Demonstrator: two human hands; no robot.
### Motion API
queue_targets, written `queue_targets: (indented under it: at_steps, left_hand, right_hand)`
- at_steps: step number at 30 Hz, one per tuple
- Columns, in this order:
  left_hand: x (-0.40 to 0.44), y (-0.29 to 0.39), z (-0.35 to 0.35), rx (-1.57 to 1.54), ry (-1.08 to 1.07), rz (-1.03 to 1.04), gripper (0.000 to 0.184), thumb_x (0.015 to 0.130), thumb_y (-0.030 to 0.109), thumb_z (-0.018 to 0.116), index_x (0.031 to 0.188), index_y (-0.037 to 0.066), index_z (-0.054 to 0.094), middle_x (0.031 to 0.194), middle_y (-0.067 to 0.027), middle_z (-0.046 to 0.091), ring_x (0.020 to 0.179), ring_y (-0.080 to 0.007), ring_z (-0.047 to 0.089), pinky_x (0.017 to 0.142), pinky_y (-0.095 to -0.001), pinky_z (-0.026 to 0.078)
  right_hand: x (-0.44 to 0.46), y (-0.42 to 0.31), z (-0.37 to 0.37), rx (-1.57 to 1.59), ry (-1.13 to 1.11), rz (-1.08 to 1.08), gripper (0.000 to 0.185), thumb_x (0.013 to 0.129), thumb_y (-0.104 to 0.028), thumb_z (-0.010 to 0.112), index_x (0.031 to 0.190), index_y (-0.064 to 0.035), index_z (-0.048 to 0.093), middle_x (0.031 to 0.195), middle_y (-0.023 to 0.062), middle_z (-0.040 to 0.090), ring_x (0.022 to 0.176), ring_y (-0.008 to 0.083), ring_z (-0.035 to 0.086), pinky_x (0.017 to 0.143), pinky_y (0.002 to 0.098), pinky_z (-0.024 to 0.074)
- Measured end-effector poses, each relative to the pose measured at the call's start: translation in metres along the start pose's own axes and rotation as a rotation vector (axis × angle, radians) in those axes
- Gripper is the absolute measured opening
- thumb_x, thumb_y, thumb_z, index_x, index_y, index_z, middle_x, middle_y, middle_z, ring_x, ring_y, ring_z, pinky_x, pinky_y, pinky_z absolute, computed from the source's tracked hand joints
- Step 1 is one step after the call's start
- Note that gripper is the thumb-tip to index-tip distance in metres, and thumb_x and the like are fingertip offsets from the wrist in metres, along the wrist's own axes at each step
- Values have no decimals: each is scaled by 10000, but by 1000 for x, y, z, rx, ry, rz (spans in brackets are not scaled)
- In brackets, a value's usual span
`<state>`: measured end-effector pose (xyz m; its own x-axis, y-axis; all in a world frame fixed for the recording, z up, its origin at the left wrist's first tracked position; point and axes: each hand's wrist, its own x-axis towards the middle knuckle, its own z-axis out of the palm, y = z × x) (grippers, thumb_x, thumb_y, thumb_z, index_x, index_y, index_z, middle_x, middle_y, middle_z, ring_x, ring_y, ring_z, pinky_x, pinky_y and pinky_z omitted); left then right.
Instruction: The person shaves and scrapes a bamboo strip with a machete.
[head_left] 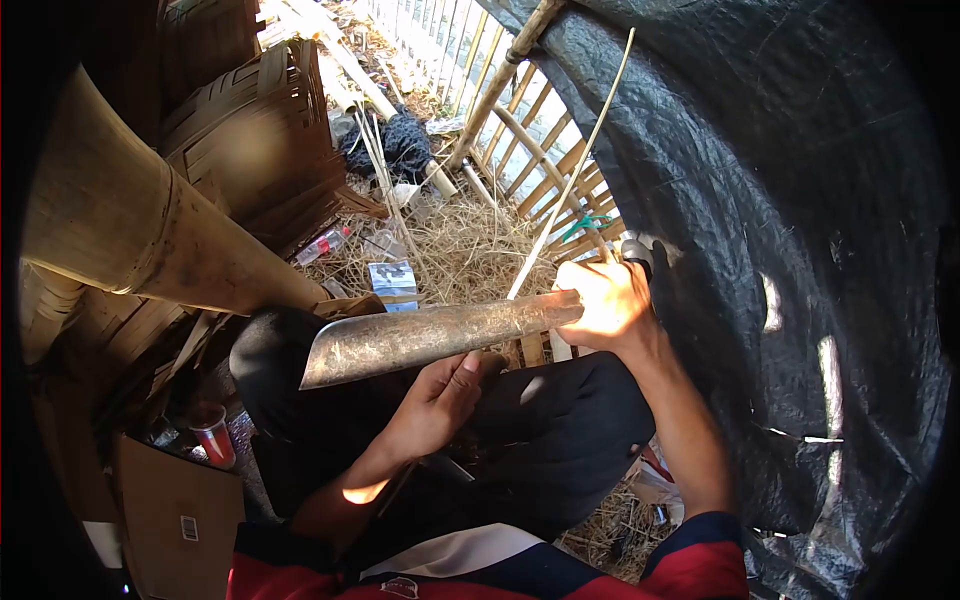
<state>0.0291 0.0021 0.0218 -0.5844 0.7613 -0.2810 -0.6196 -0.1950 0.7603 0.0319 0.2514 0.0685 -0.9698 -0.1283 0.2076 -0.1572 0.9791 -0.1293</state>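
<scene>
While right hand [610,306] grips machete [440,340] | left hand [440,398]: grip hidden | cup [212,440]: red liquid, perhaps

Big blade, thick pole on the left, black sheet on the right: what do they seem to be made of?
Big blade: metal, probably steel; dull and brown-stained.
Thick pole: apparently bamboo, smooth and tan, with a ringed joint.
Black sheet: likely plastic tarp, judging by its shiny wrinkles.

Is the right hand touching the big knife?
Touching: the head view shows the right hand closed in a fist, the blade of the big knife extending from it.
</scene>
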Motion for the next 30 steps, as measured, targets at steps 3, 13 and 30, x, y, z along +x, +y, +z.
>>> queue_targets:
  at_steps: [3,13,30]
  left_hand:
    - [0,5,3,14,26,-19,332,1037,330,348,856,102,508,583,91,287,485,-18,256,438,-215,196]
    - [-1,3,2,38,10,13,313,1037,304,359,981,68,556,595,90,284,504,-15,261,451,-210,206]
    - [-3,4,-5,59,-16,4,325,1037,297,365,992,41,561,627,85,294,537,-16,260,471,-207,211]
  right_hand:
    - [-2,4,-4,-21,7,11,301,518,-284,687,793,-195,608,656,7,558,681,251,570,632,390,407]
    - [-1,11,-13,-9,61,-31,231,506,-217,679,700,-145,574,625,49,565,576,285,570,539,390,441]
    - [-16,34,-9,11,137,72,230,547,-188,727,685,-123,556,610,71,584,607,309,599,561,410,473]
